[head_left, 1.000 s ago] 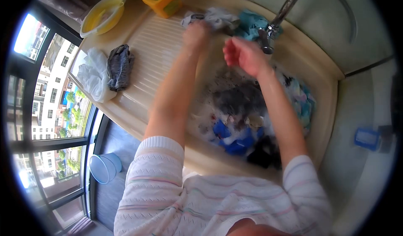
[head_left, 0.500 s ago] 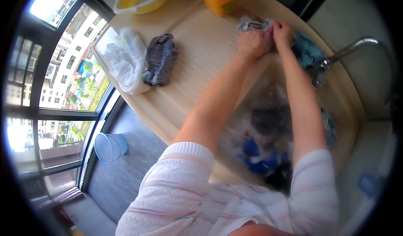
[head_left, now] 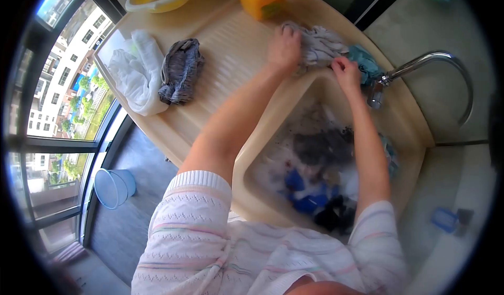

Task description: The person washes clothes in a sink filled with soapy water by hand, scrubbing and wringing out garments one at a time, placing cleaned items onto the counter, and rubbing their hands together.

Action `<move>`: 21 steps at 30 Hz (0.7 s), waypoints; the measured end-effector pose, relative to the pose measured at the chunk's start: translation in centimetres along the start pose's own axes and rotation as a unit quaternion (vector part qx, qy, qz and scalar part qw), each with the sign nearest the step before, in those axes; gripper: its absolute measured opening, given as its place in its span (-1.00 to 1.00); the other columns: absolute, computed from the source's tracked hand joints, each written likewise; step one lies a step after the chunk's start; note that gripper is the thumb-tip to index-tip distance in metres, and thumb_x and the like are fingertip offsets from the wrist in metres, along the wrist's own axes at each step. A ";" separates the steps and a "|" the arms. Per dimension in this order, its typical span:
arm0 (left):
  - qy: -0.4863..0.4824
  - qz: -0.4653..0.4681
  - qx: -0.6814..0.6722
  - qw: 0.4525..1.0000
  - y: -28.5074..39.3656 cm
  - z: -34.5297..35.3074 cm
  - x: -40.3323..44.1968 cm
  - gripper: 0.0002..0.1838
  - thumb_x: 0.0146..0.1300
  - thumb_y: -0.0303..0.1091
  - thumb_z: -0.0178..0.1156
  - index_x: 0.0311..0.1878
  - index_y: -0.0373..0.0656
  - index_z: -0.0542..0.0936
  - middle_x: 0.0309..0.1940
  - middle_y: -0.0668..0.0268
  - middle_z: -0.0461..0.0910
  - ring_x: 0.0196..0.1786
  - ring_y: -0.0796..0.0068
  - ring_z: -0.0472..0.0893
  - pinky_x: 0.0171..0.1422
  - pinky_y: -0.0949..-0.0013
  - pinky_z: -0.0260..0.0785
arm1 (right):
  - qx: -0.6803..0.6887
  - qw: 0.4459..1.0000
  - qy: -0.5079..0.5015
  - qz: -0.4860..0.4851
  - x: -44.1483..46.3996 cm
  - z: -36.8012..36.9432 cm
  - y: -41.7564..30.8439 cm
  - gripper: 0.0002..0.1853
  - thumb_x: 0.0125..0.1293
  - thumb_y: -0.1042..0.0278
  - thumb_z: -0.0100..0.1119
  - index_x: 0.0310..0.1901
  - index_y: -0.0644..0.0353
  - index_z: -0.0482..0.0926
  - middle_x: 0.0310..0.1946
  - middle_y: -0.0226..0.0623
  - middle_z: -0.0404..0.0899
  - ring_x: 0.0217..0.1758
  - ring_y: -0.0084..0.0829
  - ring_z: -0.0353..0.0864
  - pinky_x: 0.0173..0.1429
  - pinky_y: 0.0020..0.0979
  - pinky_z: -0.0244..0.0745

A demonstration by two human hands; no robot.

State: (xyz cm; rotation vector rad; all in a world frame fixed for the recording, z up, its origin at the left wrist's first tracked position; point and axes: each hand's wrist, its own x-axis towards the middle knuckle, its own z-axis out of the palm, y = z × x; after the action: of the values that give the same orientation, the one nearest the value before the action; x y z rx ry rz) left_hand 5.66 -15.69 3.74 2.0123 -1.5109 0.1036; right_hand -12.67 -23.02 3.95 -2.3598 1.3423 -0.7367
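A grey, crumpled cloth garment (head_left: 320,44) lies spread at the back of the wash counter, just behind the sink basin. My left hand (head_left: 286,48) has its fingers curled over the cloth's left end. At the lower right edge, my right hand (head_left: 346,73) is closed with thumb and fingers pinched together at the fabric. Close beside that hand, a teal cloth (head_left: 366,63) is bunched near the faucet (head_left: 420,69). Below my forearms the basin (head_left: 251,164) holds cloudy, sudsy water with dark, blue and white clothes in it.
On the ribbed counter (head_left: 226,53) lie a dark grey bunched garment (head_left: 181,72) and a white cloth (head_left: 134,77). An orange tub (head_left: 262,0) and a yellow basin (head_left: 165,1) stand at the back. A blue bucket (head_left: 113,188) is on the floor by the window.
My hands have moved apart, the left one to the left and the right one slightly down. The grey garment, bunched between them before, is now stretched wider. The camera view has shifted.
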 end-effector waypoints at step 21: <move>-0.141 0.032 0.217 0.965 0.6 2.0 0.2 -0.50 0.12 -0.07 -0.11 0.18 0.15 0.25 0.18 0.29 0.25 0.26 0.12 0.10 0.15 -0.34 -0.18 | 0.074 0.987 -0.121 -0.071 8.7 8.7 -8.2 -0.70 -0.03 0.02 0.11 -0.37 0.04 0.57 -0.35 -0.33 0.55 -0.30 -0.32 0.51 -0.17 -0.35 0.37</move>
State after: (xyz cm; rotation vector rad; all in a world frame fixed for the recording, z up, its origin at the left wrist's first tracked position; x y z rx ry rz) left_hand 4.58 -16.99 2.45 2.4010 -1.8587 0.1958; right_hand 1.72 -26.14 3.45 -2.3539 0.9945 -0.5461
